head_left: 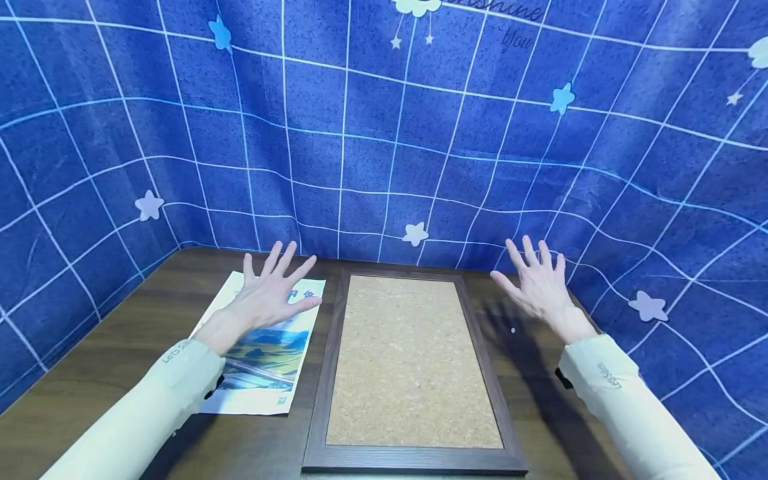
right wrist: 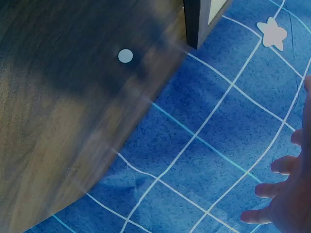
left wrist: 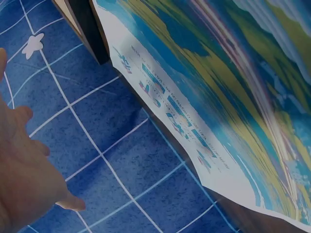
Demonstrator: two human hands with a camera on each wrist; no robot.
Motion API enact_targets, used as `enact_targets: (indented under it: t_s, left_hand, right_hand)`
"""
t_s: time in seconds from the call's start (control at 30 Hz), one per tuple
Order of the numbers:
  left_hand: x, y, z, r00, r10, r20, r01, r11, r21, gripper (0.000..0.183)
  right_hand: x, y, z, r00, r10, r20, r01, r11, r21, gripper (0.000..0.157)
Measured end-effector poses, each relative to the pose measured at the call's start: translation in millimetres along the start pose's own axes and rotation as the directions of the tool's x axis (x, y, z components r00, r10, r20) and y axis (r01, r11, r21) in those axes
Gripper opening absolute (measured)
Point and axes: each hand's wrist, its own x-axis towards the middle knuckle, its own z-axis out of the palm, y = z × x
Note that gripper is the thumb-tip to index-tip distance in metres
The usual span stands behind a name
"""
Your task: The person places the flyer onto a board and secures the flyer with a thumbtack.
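The air above the framed corkboard (head_left: 414, 360) lay open between the left grip (head_left: 261, 300) and the right grip (head_left: 540, 287), while the blue grid-patterned curtain (head_left: 384, 153) walled off the desk (head_left: 108, 360) behind and on both sides. Only a narrow strip separated the frame from the landscape poster (head_left: 270, 360); a wider one ran along its right, with just a small white disc (head_left: 513, 330) in it.
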Motion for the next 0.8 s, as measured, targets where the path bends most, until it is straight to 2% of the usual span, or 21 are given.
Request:
enact_targets:
  t_s: [0.2,0.43,0.6,0.8]
  left_hand:
    - [-7.9,-1.6,-6.6,1.000,-0.006,-0.012,0.006,1.000,0.010,0.084]
    - [-30.1,-4.7,-22.7,0.998,-0.024,-0.059,0.028,0.998,0.055,0.083]
    - [-56.9,-8.7,-29.6,0.993,-0.050,-0.106,0.059,0.995,0.086,0.083]
    - [-97.6,-14.1,-31.7,0.980,-0.086,-0.179,0.118,0.977,0.177,0.084]
  right_hand:
    - [-0.8,1.0,1.4,1.000,-0.027,-0.001,0.027,1.000,0.011,0.075]
    - [-9.5,6.7,7.7,0.996,-0.088,-0.010,0.089,0.994,0.067,0.071]
    - [-14.7,9.0,15.3,0.995,-0.095,0.004,0.094,0.990,0.102,0.066]
    - [-20.5,10.1,21.8,0.994,-0.105,-0.001,0.104,0.985,0.138,0.059]
